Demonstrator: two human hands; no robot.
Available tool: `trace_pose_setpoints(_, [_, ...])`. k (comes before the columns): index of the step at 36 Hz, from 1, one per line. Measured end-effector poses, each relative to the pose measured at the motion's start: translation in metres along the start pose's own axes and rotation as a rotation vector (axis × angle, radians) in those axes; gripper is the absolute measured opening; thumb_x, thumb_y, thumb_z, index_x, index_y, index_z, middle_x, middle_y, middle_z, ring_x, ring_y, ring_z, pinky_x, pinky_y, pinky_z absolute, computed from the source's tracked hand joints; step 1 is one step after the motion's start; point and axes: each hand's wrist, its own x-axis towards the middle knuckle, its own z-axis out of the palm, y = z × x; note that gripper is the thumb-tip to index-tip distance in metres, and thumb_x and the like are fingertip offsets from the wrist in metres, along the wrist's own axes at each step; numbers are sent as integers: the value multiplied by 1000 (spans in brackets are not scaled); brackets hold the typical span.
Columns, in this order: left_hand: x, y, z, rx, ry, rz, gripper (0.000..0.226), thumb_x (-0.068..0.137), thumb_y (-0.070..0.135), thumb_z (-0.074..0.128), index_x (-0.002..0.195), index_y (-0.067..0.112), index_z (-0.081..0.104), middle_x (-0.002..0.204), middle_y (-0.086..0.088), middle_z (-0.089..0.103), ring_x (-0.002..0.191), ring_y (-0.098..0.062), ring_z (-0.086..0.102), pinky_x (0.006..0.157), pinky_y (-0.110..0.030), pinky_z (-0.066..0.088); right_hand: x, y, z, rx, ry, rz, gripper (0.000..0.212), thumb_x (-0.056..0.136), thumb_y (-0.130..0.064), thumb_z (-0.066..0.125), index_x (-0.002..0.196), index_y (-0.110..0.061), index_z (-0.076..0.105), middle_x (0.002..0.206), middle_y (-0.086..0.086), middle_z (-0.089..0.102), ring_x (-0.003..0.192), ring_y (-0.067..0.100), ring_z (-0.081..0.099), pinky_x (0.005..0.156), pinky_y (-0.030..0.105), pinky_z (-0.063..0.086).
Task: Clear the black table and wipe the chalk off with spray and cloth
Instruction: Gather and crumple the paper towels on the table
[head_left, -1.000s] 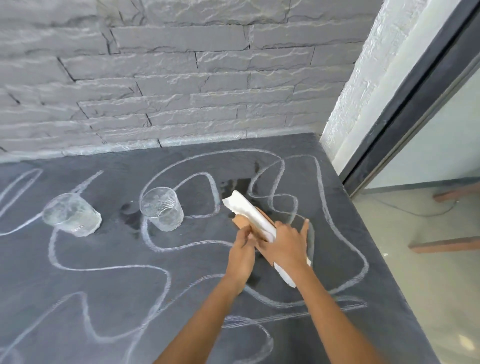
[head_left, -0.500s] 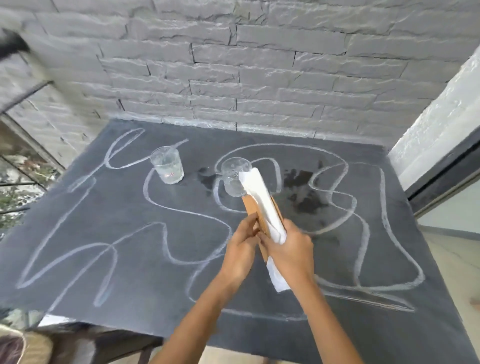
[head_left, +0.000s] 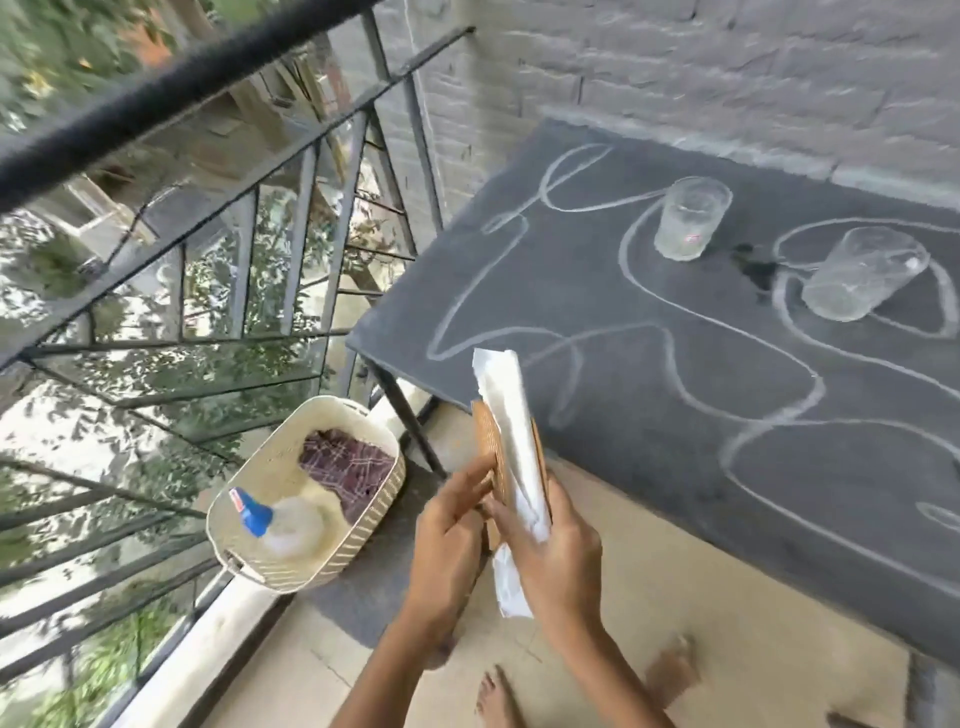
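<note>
I see my right hand (head_left: 550, 566) curled round a folded white napkin (head_left: 506, 395) and brown woven mats (head_left: 488, 441), with the left hand (head_left: 447, 535) pinching the mats' edge, just off the black table (head_left: 649, 415). Two glasses (head_left: 688, 218) (head_left: 862, 280) sit on its chalk lines (head_left: 631, 249). By the railing (head_left: 291, 218), a cream basket (head_left: 311, 415) holds a plaid cloth (head_left: 345, 462) and a blurred spray bottle (head_left: 260, 514); I cannot read its label.

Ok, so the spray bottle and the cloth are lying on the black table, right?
Not quite. In the head view the spray bottle and the cloth are lying in the basket on the floor by the railing, not on the black table. The table has chalk lines and two glasses on it.
</note>
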Motion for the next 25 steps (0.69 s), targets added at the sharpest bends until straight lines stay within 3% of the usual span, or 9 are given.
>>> trace_pose_setpoints(5, [0,-44,-69,-120,121,-123,45,76,-5,51,119,7,59,114,-13,68,107,-25,64,89,-35,51,-34,13,84,-16,-129,35,66,70,-43,76,124,-9,59,99,9,71,82,27,67,65,23,44])
trace_pose_setpoints(7, [7,-66,-83,-71,139,-188,43,85,-11,47,123,7,57,122,-14,63,113,-24,61,96,-37,49,-38,30,106,-8,-190,119,61,73,-41,76,124,-14,58,97,7,71,81,24,66,67,25,47])
trace_pose_setpoints(10, [24,-107,-101,56,130,-272,42,92,1,48,131,17,52,132,-4,58,121,-17,54,107,-39,39,-38,62,146,-26,-245,189,52,77,-36,73,122,-15,58,91,5,71,76,19,63,62,22,44])
trace_pose_setpoints(11, [27,-114,-102,108,108,-289,41,95,8,48,134,22,49,134,1,57,121,-12,54,106,-30,40,-36,71,153,-29,-247,193,49,78,-31,73,121,-14,58,89,5,70,73,19,61,60,19,40])
trace_pose_setpoints(13, [40,-129,-104,217,79,-318,41,98,20,42,137,32,44,129,6,59,113,-6,55,88,-8,41,-29,87,171,-57,-261,211,42,80,-24,72,118,-13,59,86,6,69,71,21,60,58,19,37])
trace_pose_setpoints(14, [48,-137,-106,250,69,-335,43,98,20,40,139,34,41,126,6,59,109,-7,55,81,-7,41,-25,95,181,-88,-265,210,39,80,-22,72,116,-12,59,85,7,69,71,23,61,58,21,36])
trace_pose_setpoints(19, [90,-166,-116,322,-5,-389,62,88,2,41,143,29,36,122,-8,62,110,-23,58,94,-36,47,0,131,225,-164,-249,239,21,81,-12,67,99,-9,56,78,13,66,67,28,59,52,17,29])
trace_pose_setpoints(23, [119,-183,-130,328,-25,-381,61,76,8,49,135,23,46,114,-10,66,99,-22,61,76,-26,46,15,147,251,-165,-247,212,28,82,-11,63,108,-6,56,88,16,67,76,30,62,53,18,30])
trace_pose_setpoints(25, [128,-188,-136,291,-11,-384,63,75,6,50,136,23,46,116,-7,65,104,-21,60,85,-27,48,22,148,259,-176,-289,188,35,81,-10,63,115,-7,54,95,14,66,83,30,62,58,22,37])
